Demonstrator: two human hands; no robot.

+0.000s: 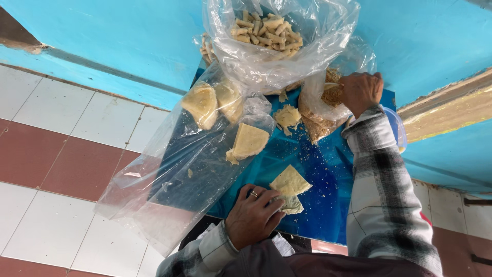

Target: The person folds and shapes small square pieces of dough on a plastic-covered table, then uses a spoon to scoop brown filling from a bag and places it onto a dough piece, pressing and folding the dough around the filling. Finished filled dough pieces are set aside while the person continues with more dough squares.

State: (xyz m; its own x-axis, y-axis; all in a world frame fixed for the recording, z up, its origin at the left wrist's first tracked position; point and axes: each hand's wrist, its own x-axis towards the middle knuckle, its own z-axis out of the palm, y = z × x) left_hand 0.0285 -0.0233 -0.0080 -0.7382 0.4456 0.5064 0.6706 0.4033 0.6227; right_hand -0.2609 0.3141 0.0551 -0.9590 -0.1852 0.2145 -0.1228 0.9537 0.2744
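Note:
My left hand [252, 215], with a ring on one finger, presses on a pale yellow dough wrapper [290, 185] lying on the blue board [318, 174]. My right hand [361, 91] reaches into a clear plastic bag of brown crumbly filling [320, 110] at the far side of the board. Another folded wrapper [248, 142] and a small piece of wrapper [287, 116] lie on the board between the hands.
A large clear bag of finished rolls [267, 31] stands at the back against the turquoise wall. A long clear bag [179, 154] with more wrappers [201, 104] hangs off the board's left. Red and white floor tiles lie below.

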